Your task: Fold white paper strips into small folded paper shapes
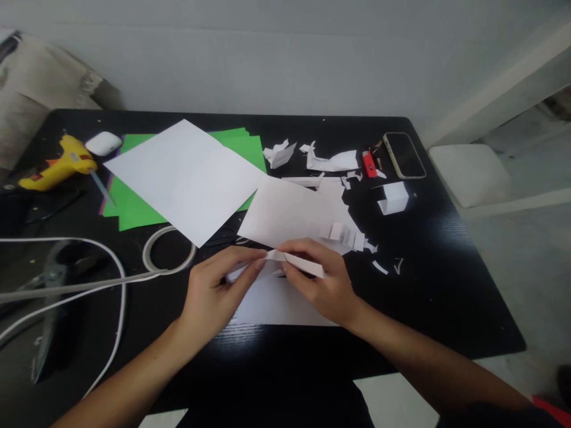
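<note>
Between my two hands is a narrow folded strip of white paper (307, 265), raised a little over the table's near middle. My left hand (223, 276) pinches its left part between thumb and fingers. On the other side my right hand (319, 276) grips the strip, whose folded end sticks out past the fingers. Part of the strip is hidden behind the fingers. Beneath both hands lies a white paper sheet (285, 303). Just beyond them another white sheet (294, 208) rests with small cut paper pieces (343, 233) on its right side.
A large white sheet (187, 178) covers green sheets (134, 208) at the back left. Near them are a yellow glue gun (66, 163), a tape roll (149, 252) and white cable (120, 333). At the back right lie paper scraps (334, 161), a red lighter (369, 164) and a phone (404, 156).
</note>
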`<state>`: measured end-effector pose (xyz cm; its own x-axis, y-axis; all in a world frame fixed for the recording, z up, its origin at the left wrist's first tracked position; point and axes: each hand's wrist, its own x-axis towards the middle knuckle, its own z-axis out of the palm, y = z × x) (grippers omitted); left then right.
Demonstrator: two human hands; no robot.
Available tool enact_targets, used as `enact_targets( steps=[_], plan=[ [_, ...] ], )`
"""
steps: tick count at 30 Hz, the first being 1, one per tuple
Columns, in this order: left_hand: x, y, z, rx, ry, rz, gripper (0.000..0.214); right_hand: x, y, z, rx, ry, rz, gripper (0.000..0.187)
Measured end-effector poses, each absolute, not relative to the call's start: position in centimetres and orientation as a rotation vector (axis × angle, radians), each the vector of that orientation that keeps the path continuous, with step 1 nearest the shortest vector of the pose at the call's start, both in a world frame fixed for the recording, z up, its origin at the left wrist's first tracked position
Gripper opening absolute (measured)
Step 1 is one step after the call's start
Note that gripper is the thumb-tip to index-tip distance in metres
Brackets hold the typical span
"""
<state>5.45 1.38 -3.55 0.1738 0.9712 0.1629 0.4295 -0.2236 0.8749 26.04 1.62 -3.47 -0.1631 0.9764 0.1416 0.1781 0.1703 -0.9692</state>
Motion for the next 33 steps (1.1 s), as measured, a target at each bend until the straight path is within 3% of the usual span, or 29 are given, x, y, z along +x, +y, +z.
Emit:
enact_targets(
  steps=[22,33],
  plan=[
    [5.6,1.2,-3.5,1.755,1.387,0.992,0.012,25.9,1.6,-3.5,-1.196,-1.548,0.925,0.014],
    [4.3,1.0,-3.4,1.573,1.019,1.01,0.025,25.9,1.4,-4.1,-1.309,-1.37,1.082,0.02]
  ],
)
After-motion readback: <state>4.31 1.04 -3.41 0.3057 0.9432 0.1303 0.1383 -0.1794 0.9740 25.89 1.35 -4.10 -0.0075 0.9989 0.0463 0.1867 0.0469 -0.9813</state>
